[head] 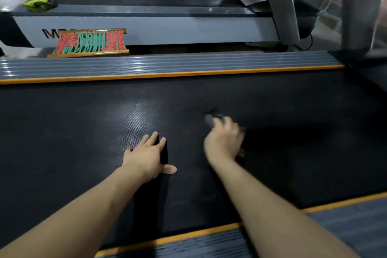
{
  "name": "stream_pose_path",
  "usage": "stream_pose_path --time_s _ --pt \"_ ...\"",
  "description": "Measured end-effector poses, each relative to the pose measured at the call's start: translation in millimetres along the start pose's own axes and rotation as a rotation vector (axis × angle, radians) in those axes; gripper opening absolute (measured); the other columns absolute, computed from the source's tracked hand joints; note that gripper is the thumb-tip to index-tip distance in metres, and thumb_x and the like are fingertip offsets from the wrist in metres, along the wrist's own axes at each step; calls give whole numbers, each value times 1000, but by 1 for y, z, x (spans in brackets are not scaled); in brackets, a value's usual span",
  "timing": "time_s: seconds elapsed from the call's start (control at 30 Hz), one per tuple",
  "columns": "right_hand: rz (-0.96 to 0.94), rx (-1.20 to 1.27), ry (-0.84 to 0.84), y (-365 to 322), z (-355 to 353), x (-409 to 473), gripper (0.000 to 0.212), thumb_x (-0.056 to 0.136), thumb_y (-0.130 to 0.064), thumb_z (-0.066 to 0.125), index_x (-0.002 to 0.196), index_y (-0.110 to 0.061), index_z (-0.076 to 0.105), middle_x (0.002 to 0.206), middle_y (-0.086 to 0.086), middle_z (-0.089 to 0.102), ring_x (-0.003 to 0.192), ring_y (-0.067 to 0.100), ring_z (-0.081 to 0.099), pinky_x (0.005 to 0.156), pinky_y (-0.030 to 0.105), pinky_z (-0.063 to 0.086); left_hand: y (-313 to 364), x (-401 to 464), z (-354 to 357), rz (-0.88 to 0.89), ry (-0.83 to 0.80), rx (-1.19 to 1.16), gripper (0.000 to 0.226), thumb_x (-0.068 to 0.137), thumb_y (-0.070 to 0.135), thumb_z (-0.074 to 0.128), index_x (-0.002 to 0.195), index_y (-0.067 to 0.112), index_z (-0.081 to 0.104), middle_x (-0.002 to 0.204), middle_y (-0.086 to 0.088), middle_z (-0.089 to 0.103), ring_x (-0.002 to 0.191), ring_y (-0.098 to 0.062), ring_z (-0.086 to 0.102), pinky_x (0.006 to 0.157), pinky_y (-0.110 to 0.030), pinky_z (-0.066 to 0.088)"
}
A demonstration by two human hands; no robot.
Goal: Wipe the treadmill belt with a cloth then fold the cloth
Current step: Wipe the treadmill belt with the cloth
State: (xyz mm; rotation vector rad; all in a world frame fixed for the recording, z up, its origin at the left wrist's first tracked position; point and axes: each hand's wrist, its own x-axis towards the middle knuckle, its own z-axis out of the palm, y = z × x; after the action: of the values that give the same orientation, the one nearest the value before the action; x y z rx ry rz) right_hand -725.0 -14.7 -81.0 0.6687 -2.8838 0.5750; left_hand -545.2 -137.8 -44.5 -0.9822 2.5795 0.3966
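Both hands point(147, 156) point(224, 140) on treadmill belt point(83, 132)

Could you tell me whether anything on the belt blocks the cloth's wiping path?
Nothing visible does. The right hand grips the dark cloth on the belt; the left hand rests flat beside it. The brush lies beyond the side rail, off the belt.

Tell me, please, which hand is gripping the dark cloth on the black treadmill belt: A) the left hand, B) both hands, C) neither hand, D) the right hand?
D: the right hand is closed around the dark cloth, blurred on the black treadmill belt, while the left hand lies flat and open, holding nothing.
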Motion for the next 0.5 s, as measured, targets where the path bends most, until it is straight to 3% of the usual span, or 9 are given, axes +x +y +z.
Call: stream_pose_path --time_s 0.1,0.23,0.3,0.4,0.5 --pt "-426 76 -184 -33 18 -32 38 92 -26 50 128 -34 60 146 -2 48 135 29 42 112 52 31 2 2 -1 -18 -15 -3 113 75 81 63 161 36 5 169 12 -12 156 -14 -9 120 -61 19" --pt "-697 121 -229 19 0 -9 38 93 -27 51 128 -32 64 145 -2 53 133 26 48 110 45 39 2 1 -2 -27 -22 -4 111 75 80 63 161 37 7 169 14 -13 156 -13 -10 120 -60 22" --pt "-624 102 -176 61 -10 11 36 91 -24 56 125 -31 66 143 -1 55 129 27 52 108 41 41 2 -2 -2 -28 -29 -26 110 77 79 63 161 38 6 168 14 -14 156 -12 -11 122 -59 18" --pt "-334 64 -115 112 -22 31 37 96 -27 54 132 -32 62 149 -2 50 137 24 45 116 38 33 3 -5 -1 -25 -30 -43 109 78 77 64 161 37 6 168 14 -14 155 -13 -12 122 -60 15" --pt "-63 15 -47 113 -21 29 38 99 -31 46 135 -32 58 153 -2 43 141 22 38 118 45 28 3 -6 -1 -24 -34 -52 107 80 76 63 161 37 4 168 14 -15 155 -12 -14 122 -62 13"
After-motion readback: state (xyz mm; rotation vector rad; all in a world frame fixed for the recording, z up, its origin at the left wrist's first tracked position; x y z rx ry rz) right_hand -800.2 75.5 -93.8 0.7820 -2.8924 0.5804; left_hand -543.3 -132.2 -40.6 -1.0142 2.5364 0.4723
